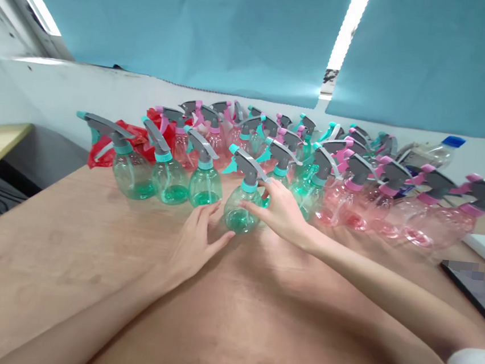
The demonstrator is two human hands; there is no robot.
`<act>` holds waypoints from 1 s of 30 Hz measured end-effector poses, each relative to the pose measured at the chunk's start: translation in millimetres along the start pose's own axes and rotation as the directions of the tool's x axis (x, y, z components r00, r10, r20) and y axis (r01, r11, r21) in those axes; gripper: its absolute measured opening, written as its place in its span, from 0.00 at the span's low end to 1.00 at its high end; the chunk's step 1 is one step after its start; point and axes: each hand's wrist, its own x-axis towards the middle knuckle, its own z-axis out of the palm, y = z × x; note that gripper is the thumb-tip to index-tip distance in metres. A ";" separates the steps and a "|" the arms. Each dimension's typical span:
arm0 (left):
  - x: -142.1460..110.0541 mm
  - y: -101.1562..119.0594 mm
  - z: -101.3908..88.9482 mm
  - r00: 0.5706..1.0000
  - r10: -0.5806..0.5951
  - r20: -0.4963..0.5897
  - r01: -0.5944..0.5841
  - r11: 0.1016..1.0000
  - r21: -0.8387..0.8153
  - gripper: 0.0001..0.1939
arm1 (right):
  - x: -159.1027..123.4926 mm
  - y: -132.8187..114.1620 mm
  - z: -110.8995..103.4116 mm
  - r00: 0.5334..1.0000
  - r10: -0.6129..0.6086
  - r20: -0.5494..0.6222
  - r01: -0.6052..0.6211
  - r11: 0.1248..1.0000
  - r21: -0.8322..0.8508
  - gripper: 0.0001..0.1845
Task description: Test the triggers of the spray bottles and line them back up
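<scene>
A clear green spray bottle (243, 213) with a grey and teal trigger head stands upright on the wooden table, forward of the row behind it. My right hand (285, 212) grips it from the right, thumb across its front and fingers around the far side. To its left is my left hand (198, 238), fingers spread and thumb pointing at the bottle's base; whether the thumb touches it I cannot tell. Beyond my left fingertips stands another green spray bottle (206, 187), with two more green ones further left.
Pink spray bottles (354, 207) line the right side, and several more pink and green ones crowd behind. A red plastic bag (144, 138) lies at the back left. At right are a blue-capped bottle (436, 155) and a dark-edged flat device (468, 289).
</scene>
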 end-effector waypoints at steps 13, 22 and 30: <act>-1.5 3.6 -2.9 0.998 -0.055 0.043 0.057 0.997 -0.046 0.15 | 28.4 3.2 12.1 0.998 0.064 0.014 -0.064 0.998 -0.012 0.24; -0.2 5.7 -2.7 0.993 -0.086 0.077 0.093 0.991 -0.092 0.13 | 33.1 5.9 17.1 0.997 0.079 0.000 -0.079 0.997 -0.009 0.26; 0.6 5.6 -1.3 0.991 -0.102 0.092 0.114 0.984 -0.139 0.12 | 31.0 5.0 18.2 0.996 0.088 0.023 -0.088 0.996 0.017 0.28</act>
